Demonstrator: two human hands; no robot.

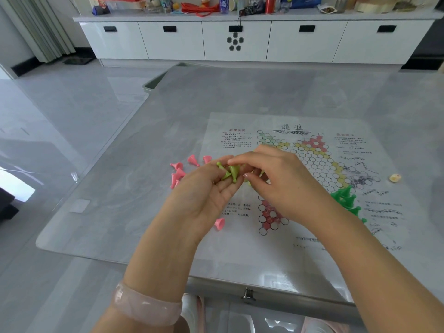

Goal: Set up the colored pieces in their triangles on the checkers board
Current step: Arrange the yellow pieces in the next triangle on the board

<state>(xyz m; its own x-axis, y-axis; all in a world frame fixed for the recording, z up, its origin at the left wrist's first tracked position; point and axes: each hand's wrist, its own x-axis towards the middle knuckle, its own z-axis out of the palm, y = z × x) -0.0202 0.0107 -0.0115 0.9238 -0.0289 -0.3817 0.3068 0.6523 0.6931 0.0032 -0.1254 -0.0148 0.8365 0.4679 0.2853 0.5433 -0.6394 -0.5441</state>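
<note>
**Two hands meet over the board, light green pieces held between them**

Several light green pieces (229,173) are cupped in the left hand (204,191), which is turned palm up with its fingers curled round them, above the left edge of the checkers board (300,179). The right hand (276,179) is brought against it from the right; its thumb and forefinger are bent toward the cupped pieces and appear to be pinching one, though the exact contact is partly hidden. A pale pink bangle (146,306) is worn on the left wrist.

The board is a printed sheet laid flat under a clear cover on the grey desk (120,200). Dark green pieces (346,198) are stood upright in the triangle at the board's right, partly hidden by the right forearm. A loose group of pink pieces (179,169) is scattered on the desk just left of the board, most lying on their sides, and one more pink piece (219,223) lies nearer, beside the left wrist. A small pale object (394,177) is seen at the board's right edge. A white cabinet (240,42) with a cluttered top is lined along the far wall.
</note>
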